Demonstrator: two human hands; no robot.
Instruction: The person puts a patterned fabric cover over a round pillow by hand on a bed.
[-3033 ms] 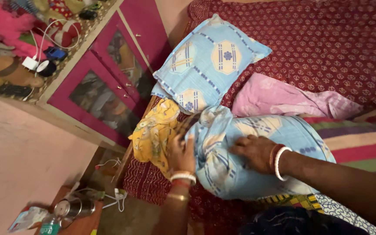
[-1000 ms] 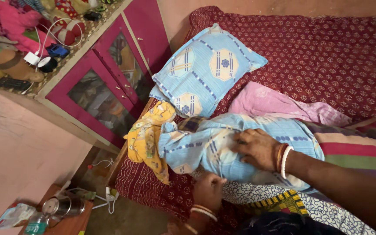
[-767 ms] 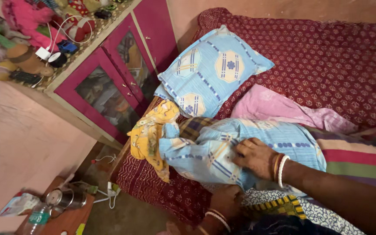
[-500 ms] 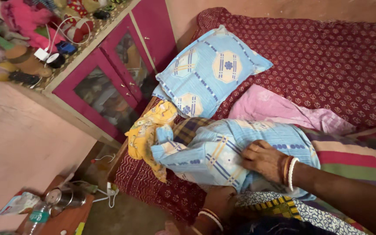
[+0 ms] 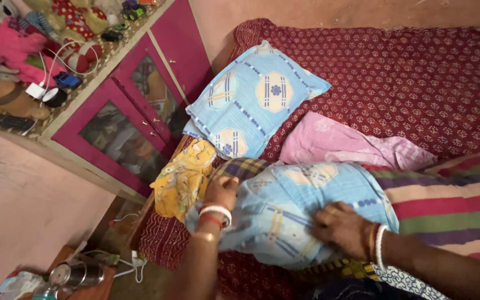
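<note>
A pillow in a light blue patterned cover (image 5: 295, 205) lies across the near edge of the bed (image 5: 418, 72). My left hand (image 5: 221, 191) is at the cover's open end, fingers closed on the fabric where a dark checked inner pillow (image 5: 240, 166) shows. My right hand (image 5: 343, 228) presses flat on the near side of the blue cover, fingers spread, bangles on the wrist. A crumpled yellow printed cloth (image 5: 184, 178) lies just left of my left hand.
A second blue patterned pillow (image 5: 254, 100) lies at the bed's head on the maroon printed sheet. A pink cloth (image 5: 345, 144) and a striped blanket (image 5: 451, 205) lie to the right. A pink cabinet (image 5: 134, 105) with toys on top stands left. A steel container (image 5: 68, 273) sits on a low stand.
My left hand came up from under the pillow's near edge to the open end of the cover. My right hand slid toward me along the cover. The view shifted slightly.
</note>
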